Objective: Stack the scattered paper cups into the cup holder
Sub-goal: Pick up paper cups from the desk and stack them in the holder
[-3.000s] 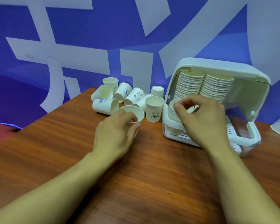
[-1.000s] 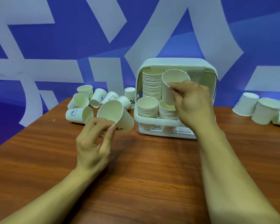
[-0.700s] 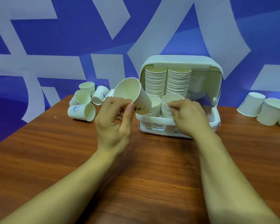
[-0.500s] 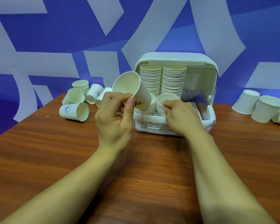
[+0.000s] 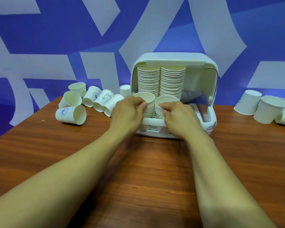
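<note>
1. Hands are both at the front of the cup holder (image 5: 174,59), a white box with a lid tipped up and open.
2. The left hand (image 5: 127,112) pinches the rim of the top cup on the front left stack (image 5: 146,104). Thumb and fingers are closed on that rim.
3. The right hand (image 5: 179,117) pinches the rim of the top cup on the front right stack (image 5: 163,102). Its fingers are curled in tight on the rim.
4. Both front stacks are short and stand side by side, touching, just inside the front wall of the holder.
5. Behind them stand two tall stacks (image 5: 161,79). They reach up near the lid.
6. The holder sits on a brown wooden table (image 5: 138,170), at the far edge.
7. More loose cups (image 5: 95,99) lie to the left of the holder. Most are on their sides and bunched close together. One has a little bear face (image 5: 106,97) on it.
8. One cup (image 5: 71,114) lies alone on its side, nearer than the bunch, with a blue mark on it.
9. A few cups (image 5: 260,106) sit upside down on the right side of the table, well apart from the holder.
10. The wall behind (image 5: 56,30) is blue with big white shapes.
</note>
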